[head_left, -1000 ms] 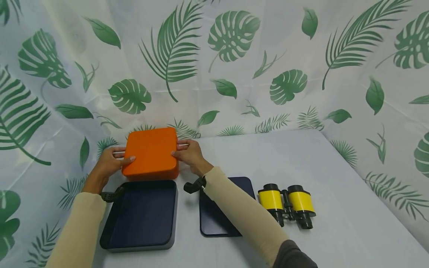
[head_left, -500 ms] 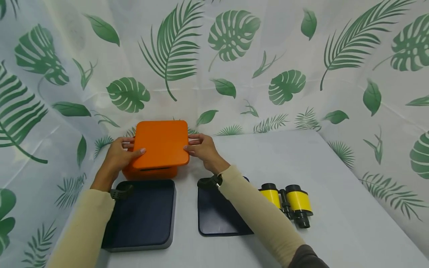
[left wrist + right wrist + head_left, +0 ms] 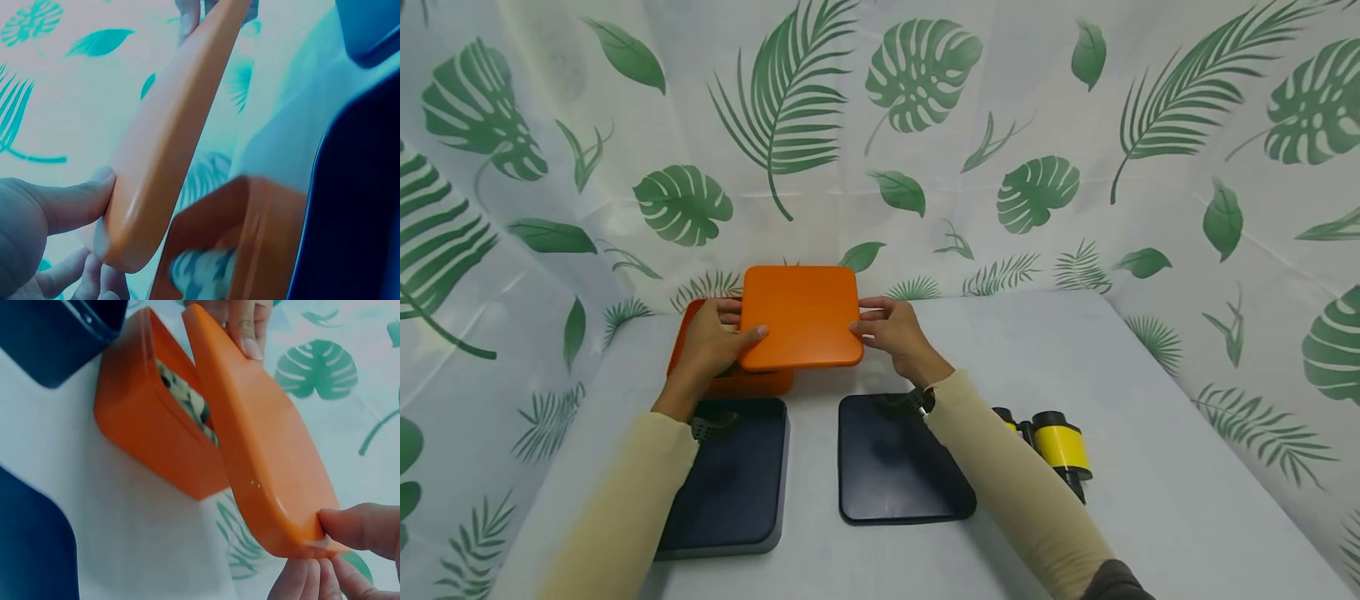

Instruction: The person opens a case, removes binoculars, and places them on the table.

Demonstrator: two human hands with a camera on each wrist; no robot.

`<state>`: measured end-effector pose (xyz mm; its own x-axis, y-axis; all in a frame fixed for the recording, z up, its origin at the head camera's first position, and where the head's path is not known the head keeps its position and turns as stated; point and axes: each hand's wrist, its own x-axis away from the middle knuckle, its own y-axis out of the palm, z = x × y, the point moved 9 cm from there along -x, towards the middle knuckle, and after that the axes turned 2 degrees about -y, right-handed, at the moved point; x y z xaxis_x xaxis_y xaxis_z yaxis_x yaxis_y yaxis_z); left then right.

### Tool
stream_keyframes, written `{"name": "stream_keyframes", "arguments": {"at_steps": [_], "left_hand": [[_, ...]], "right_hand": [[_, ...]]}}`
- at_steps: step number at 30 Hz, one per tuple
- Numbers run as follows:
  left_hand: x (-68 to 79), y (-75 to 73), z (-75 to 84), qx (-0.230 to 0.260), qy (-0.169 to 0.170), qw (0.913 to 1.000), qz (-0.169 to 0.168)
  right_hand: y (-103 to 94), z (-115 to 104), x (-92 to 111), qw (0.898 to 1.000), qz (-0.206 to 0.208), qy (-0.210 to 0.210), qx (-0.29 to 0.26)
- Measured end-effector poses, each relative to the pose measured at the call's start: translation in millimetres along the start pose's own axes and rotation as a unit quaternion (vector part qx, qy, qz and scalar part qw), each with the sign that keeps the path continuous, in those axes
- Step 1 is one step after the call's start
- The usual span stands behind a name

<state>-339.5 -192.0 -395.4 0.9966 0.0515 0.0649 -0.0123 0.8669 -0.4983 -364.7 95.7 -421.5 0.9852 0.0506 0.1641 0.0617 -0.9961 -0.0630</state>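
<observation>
There are two boxes (image 3: 760,383) (image 3: 780,475), two lids (image 3: 801,317) (image 3: 898,462) (one orange, one navy each), two hands (image 3: 711,340) (image 3: 901,333) and one pair of binoculars (image 3: 1062,446).

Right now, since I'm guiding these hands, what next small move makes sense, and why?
Probably lower the orange lid onto the white table right of the orange box: the left hand and right hand hold it raised, and the box stands open.

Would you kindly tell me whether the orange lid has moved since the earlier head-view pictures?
Yes: judged against the leaf-print backdrop, the orange lid has moved right in the head view.
</observation>
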Motion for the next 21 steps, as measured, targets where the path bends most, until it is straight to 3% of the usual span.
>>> {"name": "stream_keyframes", "arguments": {"at_steps": [12, 21], "left_hand": [[-2.4, 41.6, 18.0, -0.031, -0.012, 0.9993, 0.018], [-8.1, 68.2, 27.7, -0.034, 0.008, 0.9992, 0.018]], "right_hand": [[-41.4, 4.3, 5.9, 0.999, 0.028, -0.001, 0.027], [-66.7, 11.1, 9.5, 0.997, 0.049, 0.018, 0.051]]}}
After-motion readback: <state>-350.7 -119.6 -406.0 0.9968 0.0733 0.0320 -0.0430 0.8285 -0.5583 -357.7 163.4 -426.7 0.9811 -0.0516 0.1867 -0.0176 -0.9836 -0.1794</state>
